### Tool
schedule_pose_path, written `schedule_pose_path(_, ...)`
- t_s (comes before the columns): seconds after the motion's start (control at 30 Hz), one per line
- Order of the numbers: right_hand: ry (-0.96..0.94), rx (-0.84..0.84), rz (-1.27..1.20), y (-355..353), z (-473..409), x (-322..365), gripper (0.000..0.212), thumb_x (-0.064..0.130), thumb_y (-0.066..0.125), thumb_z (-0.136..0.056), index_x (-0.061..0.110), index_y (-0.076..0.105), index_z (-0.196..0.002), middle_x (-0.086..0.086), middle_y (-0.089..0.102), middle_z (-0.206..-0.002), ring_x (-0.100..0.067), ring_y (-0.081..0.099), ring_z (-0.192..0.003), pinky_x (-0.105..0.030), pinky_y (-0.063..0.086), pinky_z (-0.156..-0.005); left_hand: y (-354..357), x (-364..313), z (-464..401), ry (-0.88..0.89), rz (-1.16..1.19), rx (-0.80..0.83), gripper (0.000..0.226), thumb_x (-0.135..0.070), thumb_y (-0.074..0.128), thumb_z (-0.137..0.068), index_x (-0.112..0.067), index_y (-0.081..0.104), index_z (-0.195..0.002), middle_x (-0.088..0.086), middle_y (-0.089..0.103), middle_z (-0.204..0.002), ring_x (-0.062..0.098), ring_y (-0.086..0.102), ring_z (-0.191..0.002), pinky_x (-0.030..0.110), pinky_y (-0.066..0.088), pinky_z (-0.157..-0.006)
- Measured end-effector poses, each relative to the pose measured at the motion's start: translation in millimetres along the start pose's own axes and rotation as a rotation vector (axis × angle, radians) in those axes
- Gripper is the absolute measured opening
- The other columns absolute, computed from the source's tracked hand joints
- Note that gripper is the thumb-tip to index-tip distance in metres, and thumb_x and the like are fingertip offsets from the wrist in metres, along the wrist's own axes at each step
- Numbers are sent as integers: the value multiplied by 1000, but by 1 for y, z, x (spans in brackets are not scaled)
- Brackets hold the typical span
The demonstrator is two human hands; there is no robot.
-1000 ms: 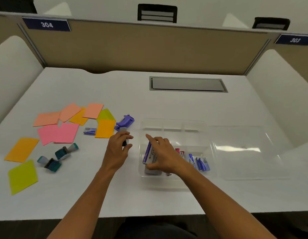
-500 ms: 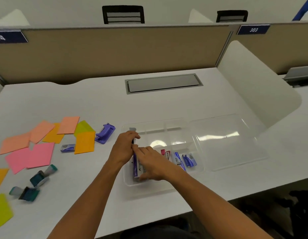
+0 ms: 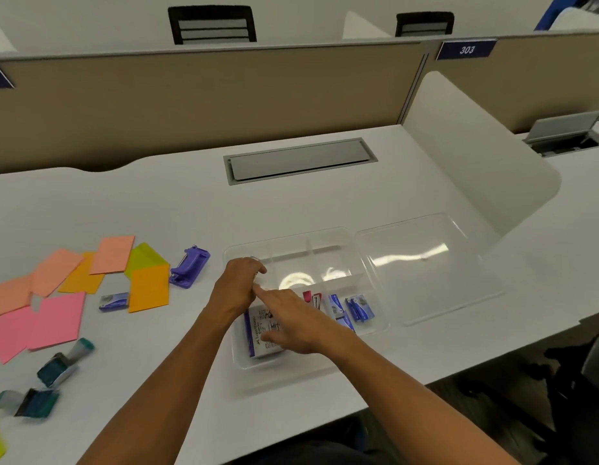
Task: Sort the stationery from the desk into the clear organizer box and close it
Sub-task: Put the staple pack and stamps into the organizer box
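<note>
I judge loading is under way. My right hand [image 3: 291, 323] lies flat-fingered on the white box [image 3: 264, 333] in the near-left compartment of the clear organizer [image 3: 325, 243]. Left hand [image 3: 239, 283] is curled; its grip I cannot tell. Next: fetch the purple punch [image 3: 190, 266] from the bench [image 3: 157, 203].

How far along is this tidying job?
Early on. Small packets already lie in the organizer. Both hands, left and right, are settling a white box inside. Paper notes, stamps and the purple punch remain; the lid is open.
</note>
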State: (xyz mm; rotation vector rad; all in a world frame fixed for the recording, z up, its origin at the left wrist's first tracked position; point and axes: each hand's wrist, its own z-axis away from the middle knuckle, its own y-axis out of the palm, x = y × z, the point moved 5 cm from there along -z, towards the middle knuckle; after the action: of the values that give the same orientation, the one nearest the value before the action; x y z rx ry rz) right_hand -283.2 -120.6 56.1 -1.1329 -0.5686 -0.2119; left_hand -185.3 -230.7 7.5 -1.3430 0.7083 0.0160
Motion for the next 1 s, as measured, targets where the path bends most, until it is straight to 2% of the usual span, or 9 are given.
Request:
schedule_pose_path(0.1,5,-20,-11,0,2,-3,86,33,64,-93,27,6,-156,-5,30,-157,-26,28,-142,-44,31,-113,0,1,-1,-23,34,2,36,-9,72,-82,-15,64,-116,5,61,-123,22,58,-113,30,46,-98)
schedule_pose_path(0.23,12,-35,-31,-1,2,-5,83,34,62,-94,31,7,-155,-4,30,-157,-27,29,-142,-45,31,-113,-6,2,3,-32,107,-73,29,-6,68,-85,-9,65,-114,8,63,-118,21,60,-106,19,40,-91)
schedule_pose_path(0.3,13,-38,-36,-1,0,-4,82,35,62,-94,31,8,-155,-3,29,-158,-26,29,-142,-44,31,-113,-10,3,8,-51,131,-118,29,-4,67,-85,-9,65,-114,8,63,-118,21,59,-108,18,37,-91)
schedule_pose_path(0.43,7,-24,-45,-3,-4,1,78,36,60,-94,30,11,-155,-2,26,-159,-25,27,-144,-44,29,-114,-17,9,21,-89,136,-187,29,-12,65,-88,-12,63,-117,7,60,-125,22,51,-118,22,32,-96)
schedule_pose_path(0.6,-25,-1,-48,-3,-11,16,76,37,59,-95,31,13,-154,0,22,-161,-25,25,-145,-46,28,-115,-22,24,39,-186,136,-215,35,-24,65,-89,-19,60,-123,3,55,-135,21,47,-127,34,39,-104)
schedule_pose_path(0.8,-114,54,-21,4,-23,41,77,39,59,-95,31,10,-155,0,19,-162,-24,22,-147,-41,25,-117,-34,41,74,-262,153,-290,36,-23,67,-87,-18,61,-123,4,56,-134,20,48,-127,34,40,-104)
schedule_pose_path(1.0,-257,106,55,16,-33,71,79,36,60,-95,28,10,-155,-5,26,-159,-25,32,-141,-40,29,-115,-46,65,114,-395,126,-366,35,-26,66,-88,-20,61,-122,3,49,-142,20,43,-131,33,39,-105)
